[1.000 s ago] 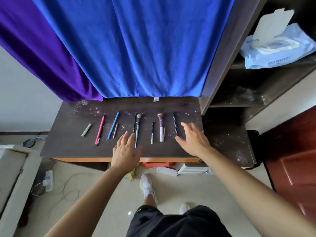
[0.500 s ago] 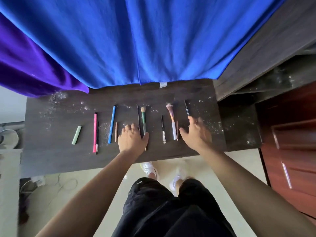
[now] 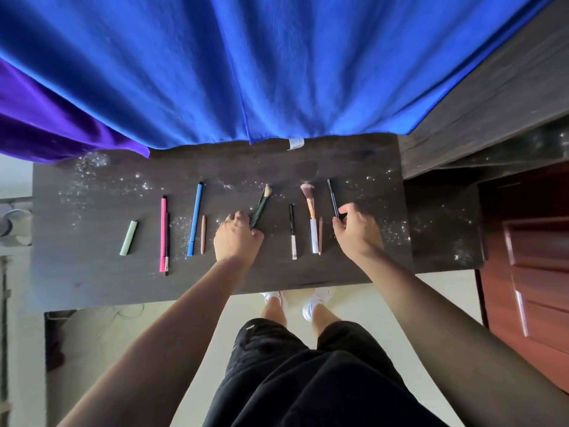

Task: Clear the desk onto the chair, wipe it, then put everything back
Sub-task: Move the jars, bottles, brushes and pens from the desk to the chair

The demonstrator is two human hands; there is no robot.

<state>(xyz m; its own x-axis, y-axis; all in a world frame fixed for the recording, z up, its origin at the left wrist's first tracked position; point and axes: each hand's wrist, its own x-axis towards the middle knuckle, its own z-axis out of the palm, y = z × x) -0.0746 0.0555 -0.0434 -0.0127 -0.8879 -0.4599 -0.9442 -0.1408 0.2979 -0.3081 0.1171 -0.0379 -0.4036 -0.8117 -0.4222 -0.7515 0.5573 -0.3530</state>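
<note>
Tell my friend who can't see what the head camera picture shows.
A person's left hand grips a green-handled brush and the right hand pinches a thin black brush on a dusty dark desk. A pink pen, a blue pen and a pink-tipped brush lie in a row there, below a blue curtain.

Light: soft, even, moderately bright; source not shown. Shadows: faint, soft-edged, on the desk point(image 3: 92, 272). Glare: small glints scattered over its dusty top; sheen on the blue cloth point(image 3: 246, 72). Distortion: edges bent by the wide lens, forearms point(image 3: 172, 334) stretched. Blur: green brush point(image 3: 260, 208) in left hand point(image 3: 237, 238) and black brush point(image 3: 332, 197) in right hand point(image 3: 357, 232) slightly smeared; left margin softened.
</note>
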